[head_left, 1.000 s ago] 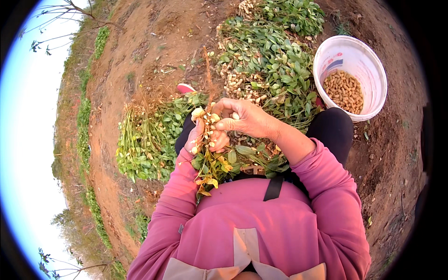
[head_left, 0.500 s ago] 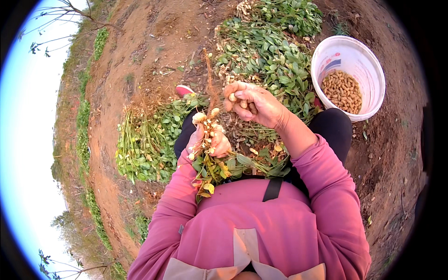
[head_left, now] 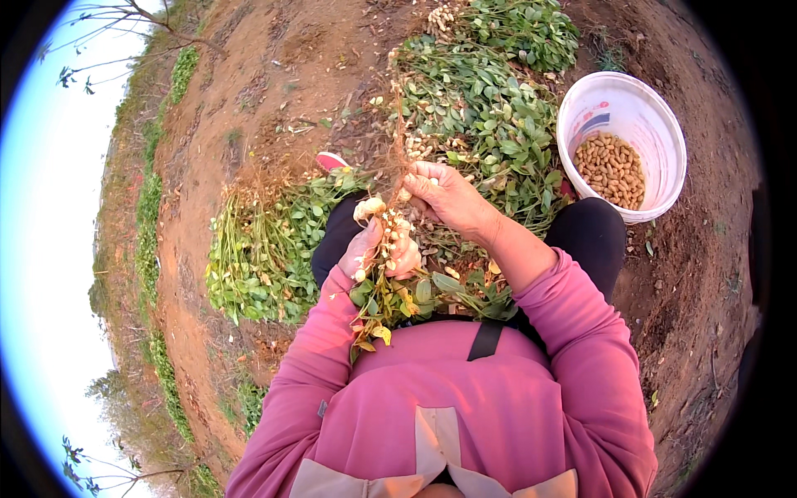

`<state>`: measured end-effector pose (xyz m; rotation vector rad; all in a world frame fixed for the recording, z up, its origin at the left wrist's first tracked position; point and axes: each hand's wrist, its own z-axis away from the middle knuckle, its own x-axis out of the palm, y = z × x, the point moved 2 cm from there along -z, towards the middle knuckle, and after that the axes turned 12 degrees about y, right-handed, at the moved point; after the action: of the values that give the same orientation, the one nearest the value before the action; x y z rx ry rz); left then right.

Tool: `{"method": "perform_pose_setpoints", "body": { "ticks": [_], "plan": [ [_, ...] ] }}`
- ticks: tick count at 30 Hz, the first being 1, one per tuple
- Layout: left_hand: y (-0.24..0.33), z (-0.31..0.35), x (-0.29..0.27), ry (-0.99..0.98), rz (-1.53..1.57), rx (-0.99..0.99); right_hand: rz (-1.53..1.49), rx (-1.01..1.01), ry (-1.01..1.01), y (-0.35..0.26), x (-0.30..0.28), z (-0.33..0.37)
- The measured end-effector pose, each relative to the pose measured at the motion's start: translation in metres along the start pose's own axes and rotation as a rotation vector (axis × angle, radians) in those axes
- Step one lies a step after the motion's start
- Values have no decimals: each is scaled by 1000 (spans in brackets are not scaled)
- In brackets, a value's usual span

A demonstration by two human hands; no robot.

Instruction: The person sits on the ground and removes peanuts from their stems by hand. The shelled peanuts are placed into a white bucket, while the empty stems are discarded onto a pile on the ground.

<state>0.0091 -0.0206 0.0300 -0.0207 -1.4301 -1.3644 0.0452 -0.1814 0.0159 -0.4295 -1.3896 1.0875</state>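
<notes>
My left hand (head_left: 365, 246) is wrapped round the stems of a peanut plant (head_left: 393, 229), held roots up with its leaves hanging toward my lap. Pale pods cluster just above that grip, and thin brown roots rise beyond them. At the root end, my right hand (head_left: 451, 202) is closed, its thumb and fingertips pinching at a peanut (head_left: 404, 195). The palm side faces away, so other pods inside it are hidden. To the right stands a white bucket (head_left: 638, 124), with harvested peanuts (head_left: 610, 170) covering its bottom.
Beyond my hands lies a long heap of pulled peanut plants (head_left: 490, 108). Another bundle of plants (head_left: 257, 257) rests on the soil by my left leg. The bucket is close to my right knee (head_left: 588, 236). Bare branches (head_left: 158, 29) show at the upper left.
My right hand has moved left and slightly down to the roots, and its fingers have closed there; several pods showed in it before. My left hand and the plant have shifted slightly right.
</notes>
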Motion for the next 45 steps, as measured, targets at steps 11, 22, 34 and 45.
{"method": "perform_pose_setpoints", "body": {
  "ticks": [11, 22, 34, 45],
  "plan": [
    [46, -23, -7, 831, -1102, 455, -15, -50, 291, -32, -25, -2],
    [34, -46, 8, 551, -929, 311, 902, -771, 352, -30, -7, -1],
    [36, -52, -14, 797, -1129, 360, 1407, -442, 1299, -110, -218, 73],
    [37, -64, -3, 768, -1752, 231, 982, -608, 237, -46, -18, 9]
  ]
}}
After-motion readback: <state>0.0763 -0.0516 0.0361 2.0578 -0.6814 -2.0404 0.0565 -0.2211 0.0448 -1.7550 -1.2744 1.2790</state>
